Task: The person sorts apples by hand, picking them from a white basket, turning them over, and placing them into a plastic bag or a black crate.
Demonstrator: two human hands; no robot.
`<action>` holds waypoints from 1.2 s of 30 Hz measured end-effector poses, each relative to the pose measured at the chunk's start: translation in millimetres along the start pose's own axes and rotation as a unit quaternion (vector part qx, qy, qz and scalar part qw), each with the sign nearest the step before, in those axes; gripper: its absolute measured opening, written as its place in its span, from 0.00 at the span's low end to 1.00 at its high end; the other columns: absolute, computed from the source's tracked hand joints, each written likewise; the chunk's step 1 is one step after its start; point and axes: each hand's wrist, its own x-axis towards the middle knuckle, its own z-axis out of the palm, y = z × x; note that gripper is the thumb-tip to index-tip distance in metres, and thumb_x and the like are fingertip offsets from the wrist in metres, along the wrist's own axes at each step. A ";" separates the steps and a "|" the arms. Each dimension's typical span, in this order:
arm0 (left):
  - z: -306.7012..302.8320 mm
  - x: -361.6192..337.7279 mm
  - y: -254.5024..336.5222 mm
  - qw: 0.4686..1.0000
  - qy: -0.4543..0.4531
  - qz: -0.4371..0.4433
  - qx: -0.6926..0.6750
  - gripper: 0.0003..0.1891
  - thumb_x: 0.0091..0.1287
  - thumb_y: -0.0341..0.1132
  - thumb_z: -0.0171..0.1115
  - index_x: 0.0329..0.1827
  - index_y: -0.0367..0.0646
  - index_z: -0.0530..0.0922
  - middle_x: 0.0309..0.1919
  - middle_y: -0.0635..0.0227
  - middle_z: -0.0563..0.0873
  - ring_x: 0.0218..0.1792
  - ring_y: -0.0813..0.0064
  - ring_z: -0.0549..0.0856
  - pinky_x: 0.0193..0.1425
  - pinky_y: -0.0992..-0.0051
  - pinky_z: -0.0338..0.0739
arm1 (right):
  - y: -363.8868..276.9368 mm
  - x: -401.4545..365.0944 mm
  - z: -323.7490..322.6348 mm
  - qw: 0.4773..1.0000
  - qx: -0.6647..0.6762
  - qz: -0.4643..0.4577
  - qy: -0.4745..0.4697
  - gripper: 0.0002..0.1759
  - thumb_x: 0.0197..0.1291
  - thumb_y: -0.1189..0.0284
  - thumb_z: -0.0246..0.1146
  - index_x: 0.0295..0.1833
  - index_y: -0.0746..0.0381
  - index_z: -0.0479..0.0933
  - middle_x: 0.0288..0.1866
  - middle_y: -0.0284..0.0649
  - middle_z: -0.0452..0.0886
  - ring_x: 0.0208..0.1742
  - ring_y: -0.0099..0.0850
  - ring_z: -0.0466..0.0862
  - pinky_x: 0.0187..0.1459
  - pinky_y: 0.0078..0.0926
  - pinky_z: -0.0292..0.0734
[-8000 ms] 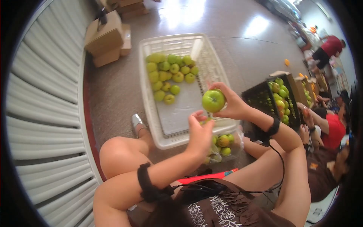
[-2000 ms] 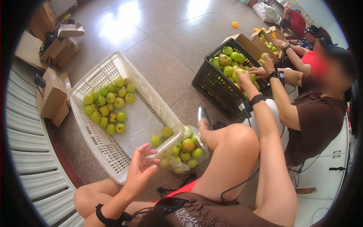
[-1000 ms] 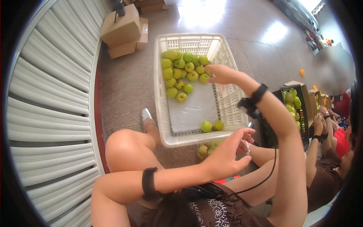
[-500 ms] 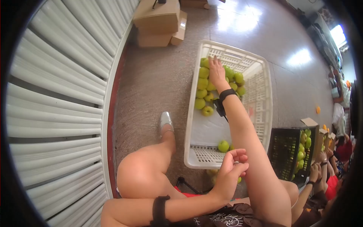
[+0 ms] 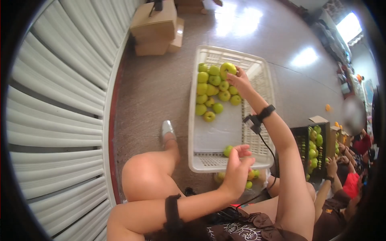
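Observation:
A green apple (image 5: pixel 228 70) is gripped in the fingers of my right hand (image 5: pixel 240 82), raised over the far end of a white plastic crate (image 5: pixel 193 136). Below it, several green apples (image 5: pixel 202 88) fill the far left part of the crate, on a pale bottom. My left hand (image 5: pixel 238 168) hovers at the crate's near edge, its fingers loosely bent and apart from the thumb, with nothing in it. Just beyond these fingers, inside the crate, lies a single green apple (image 5: pixel 228 150). A black strap with a small device (image 5: pixel 254 122) and cable sits on my right wrist.
White slatted panelling (image 5: pixel 56 136) runs along the left. Cardboard boxes (image 5: pixel 155 28) stand at the far left. On the right is a black crate of green apples (image 5: pixel 301 140), with other people's hands (image 5: pixel 331 166) nearby. More apples (image 5: pixel 249 184) show below the white crate's near edge.
My right hand has lifted an apple from among the others and drawn back to the right. My left hand stays by the near edge. The view has shifted slightly.

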 end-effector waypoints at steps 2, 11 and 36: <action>5.7 6.8 -11.9 0.998 0.000 0.041 0.047 0.20 0.58 0.29 0.54 0.54 0.43 0.63 0.46 0.68 0.67 0.43 0.81 0.70 0.47 0.80 0.67 | -41.9 -52.1 -14.0 0.988 0.133 0.062 -0.040 0.28 0.57 0.74 0.61 0.61 0.68 0.59 0.51 0.45 0.74 0.50 0.31 0.77 0.48 0.25 0.77; 55.0 20.4 -27.9 0.854 -0.159 0.364 0.335 0.37 0.50 0.25 0.64 0.63 0.39 0.56 0.57 0.59 0.66 0.51 0.69 0.74 0.52 0.70 0.72 | -154.4 -306.7 -68.7 0.939 0.294 0.174 -0.039 0.27 0.68 0.58 0.43 0.62 0.68 0.58 0.54 0.50 0.71 0.52 0.38 0.77 0.54 0.31 0.75; 86.2 29.4 -59.7 0.840 -0.434 0.118 0.304 0.29 0.48 0.41 0.74 0.47 0.38 0.67 0.41 0.65 0.80 0.46 0.75 0.79 0.53 0.73 0.71 | -148.9 -420.2 -90.8 0.927 0.269 0.255 -0.063 0.41 0.62 0.40 0.22 0.59 0.61 0.64 0.39 0.47 0.78 0.39 0.39 0.80 0.47 0.35 0.71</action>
